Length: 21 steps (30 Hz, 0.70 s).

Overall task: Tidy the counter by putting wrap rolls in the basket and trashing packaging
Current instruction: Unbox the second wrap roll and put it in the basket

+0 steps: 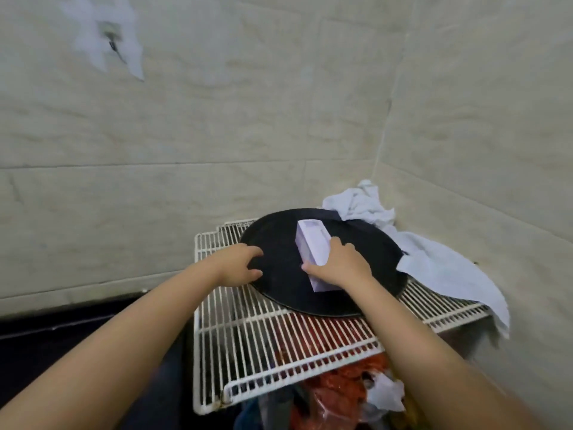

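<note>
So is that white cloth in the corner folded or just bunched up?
Bunched up: the white cloth lies crumpled in the corner, draping over the wire rack's right edge.

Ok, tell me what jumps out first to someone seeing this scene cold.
The pale box lying on the round black tray draws the eye first, with the right hand wrapped around its near end. The left hand presses on the tray's left edge. The tray sits on a white wire rack, with a crumpled white cloth spilling from the tiled corner at right.
</note>
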Each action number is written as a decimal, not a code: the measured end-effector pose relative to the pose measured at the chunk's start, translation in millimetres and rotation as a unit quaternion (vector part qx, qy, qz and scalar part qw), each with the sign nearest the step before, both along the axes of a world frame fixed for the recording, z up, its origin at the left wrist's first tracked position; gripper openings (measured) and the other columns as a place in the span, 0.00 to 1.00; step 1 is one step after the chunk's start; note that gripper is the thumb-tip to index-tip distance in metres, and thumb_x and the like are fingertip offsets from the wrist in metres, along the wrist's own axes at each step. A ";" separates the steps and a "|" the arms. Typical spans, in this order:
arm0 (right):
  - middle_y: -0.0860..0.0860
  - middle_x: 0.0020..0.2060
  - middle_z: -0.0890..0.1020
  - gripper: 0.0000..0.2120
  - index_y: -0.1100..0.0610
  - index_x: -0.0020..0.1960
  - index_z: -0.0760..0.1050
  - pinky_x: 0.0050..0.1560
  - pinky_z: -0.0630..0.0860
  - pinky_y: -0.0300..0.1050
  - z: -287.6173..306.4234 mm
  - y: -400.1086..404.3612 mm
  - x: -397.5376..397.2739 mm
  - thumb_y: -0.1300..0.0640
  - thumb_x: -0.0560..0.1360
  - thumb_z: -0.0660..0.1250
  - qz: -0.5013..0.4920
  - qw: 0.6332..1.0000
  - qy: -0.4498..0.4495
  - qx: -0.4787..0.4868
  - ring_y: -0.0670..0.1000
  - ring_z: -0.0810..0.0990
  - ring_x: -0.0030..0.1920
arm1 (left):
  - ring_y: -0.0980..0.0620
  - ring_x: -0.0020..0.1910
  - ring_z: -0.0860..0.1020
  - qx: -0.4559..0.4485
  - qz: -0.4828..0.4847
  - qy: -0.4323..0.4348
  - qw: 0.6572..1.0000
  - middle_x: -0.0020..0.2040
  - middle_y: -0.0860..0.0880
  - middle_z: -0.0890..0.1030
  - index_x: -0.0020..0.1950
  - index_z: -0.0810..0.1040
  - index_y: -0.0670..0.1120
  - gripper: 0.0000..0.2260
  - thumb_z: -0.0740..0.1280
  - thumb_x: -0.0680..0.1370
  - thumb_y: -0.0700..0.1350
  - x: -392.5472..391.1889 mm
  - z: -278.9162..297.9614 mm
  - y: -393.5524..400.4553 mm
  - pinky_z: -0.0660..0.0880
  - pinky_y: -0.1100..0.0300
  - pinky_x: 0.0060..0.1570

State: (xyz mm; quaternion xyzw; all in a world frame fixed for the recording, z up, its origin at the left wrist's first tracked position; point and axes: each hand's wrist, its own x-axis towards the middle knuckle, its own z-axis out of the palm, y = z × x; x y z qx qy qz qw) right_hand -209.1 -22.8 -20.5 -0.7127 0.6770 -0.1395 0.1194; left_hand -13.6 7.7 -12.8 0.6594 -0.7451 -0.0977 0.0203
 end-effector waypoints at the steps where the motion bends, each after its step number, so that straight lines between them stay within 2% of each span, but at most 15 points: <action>1: 0.59 0.59 0.73 0.37 0.57 0.67 0.58 0.45 0.71 0.49 -4.4 -6.3 -3.0 0.40 0.66 0.67 0.009 1.000 0.001 -0.001 0.59 0.75 0.56 | 0.45 0.65 0.71 -0.001 0.009 0.001 1.000 0.68 0.43 0.70 0.72 0.63 0.46 0.23 0.62 0.78 0.49 -0.9 -2.4 -3.8 0.68 0.54 0.64; 3: 0.59 0.57 0.74 0.33 0.57 0.65 0.59 0.40 0.68 0.46 -7.8 -12.6 -5.0 0.43 0.67 0.67 0.032 0.999 -0.007 -0.008 0.59 0.76 0.53 | 0.45 0.66 0.70 -0.006 0.028 0.004 1.000 0.69 0.43 0.70 0.72 0.62 0.45 0.24 0.63 0.78 0.48 -5.8 -5.8 -5.6 0.67 0.54 0.65; 7: 0.59 0.54 0.75 0.26 0.59 0.60 0.64 0.39 0.66 0.46 8.0 -18.7 -8.9 0.48 0.69 0.66 0.119 0.991 -0.056 -0.009 0.58 0.76 0.50 | 0.45 0.71 0.64 -0.069 0.040 0.020 0.997 0.73 0.43 0.63 0.74 0.58 0.45 0.30 0.66 0.75 0.46 -25.5 -4.6 -10.5 0.62 0.53 0.69; 10: 0.57 0.52 0.77 0.20 0.59 0.56 0.67 0.39 0.66 0.44 30.3 -18.6 -8.2 0.52 0.68 0.67 0.226 0.969 -0.096 -0.028 0.55 0.74 0.45 | 0.42 0.73 0.59 -0.142 0.069 0.014 0.987 0.75 0.41 0.57 0.75 0.54 0.44 0.36 0.70 0.72 0.44 -22.9 1.9 -7.3 0.61 0.51 0.71; 12: 0.53 0.52 0.77 0.20 0.56 0.56 0.69 0.41 0.66 0.43 43.6 -16.3 -5.8 0.53 0.67 0.69 0.305 0.944 -0.111 -0.054 0.52 0.74 0.45 | 0.42 0.74 0.56 -0.136 0.123 0.065 0.981 0.75 0.39 0.54 0.75 0.52 0.43 0.40 0.72 0.70 0.44 -10.9 8.3 2.0 0.59 0.53 0.71; 14: 0.49 0.50 0.74 0.20 0.53 0.57 0.71 0.41 0.66 0.40 59.3 -8.6 2.1 0.53 0.66 0.70 0.370 0.918 -0.120 -0.081 0.51 0.74 0.46 | 0.48 0.71 0.61 -0.097 0.151 0.148 0.972 0.74 0.40 0.58 0.74 0.54 0.43 0.41 0.74 0.69 0.42 5.4 17.4 19.7 0.61 0.62 0.67; 16: 0.47 0.47 0.71 0.20 0.52 0.57 0.72 0.39 0.66 0.39 71.3 1.5 20.2 0.54 0.65 0.70 0.424 0.892 -0.130 -0.084 0.49 0.71 0.44 | 0.52 0.65 0.67 -0.064 0.162 0.167 0.970 0.72 0.43 0.65 0.74 0.56 0.44 0.39 0.74 0.69 0.40 27.4 27.6 41.9 0.64 0.65 0.61; 19: 0.46 0.47 0.68 0.22 0.53 0.59 0.72 0.37 0.64 0.33 76.7 19.7 57.0 0.55 0.66 0.71 0.511 0.845 -0.132 -0.081 0.46 0.68 0.46 | 0.48 0.67 0.67 -0.064 0.214 0.101 0.969 0.71 0.44 0.66 0.74 0.55 0.45 0.40 0.74 0.69 0.44 61.4 40.4 83.0 0.63 0.61 0.63; 21: 0.46 0.48 0.69 0.21 0.55 0.59 0.73 0.38 0.62 0.36 75.4 34.9 85.6 0.57 0.66 0.72 0.555 0.815 -0.148 -0.073 0.45 0.68 0.49 | 0.48 0.65 0.66 -0.063 0.234 0.055 0.969 0.68 0.44 0.67 0.72 0.60 0.46 0.37 0.75 0.68 0.45 84.8 46.6 117.9 0.63 0.63 0.60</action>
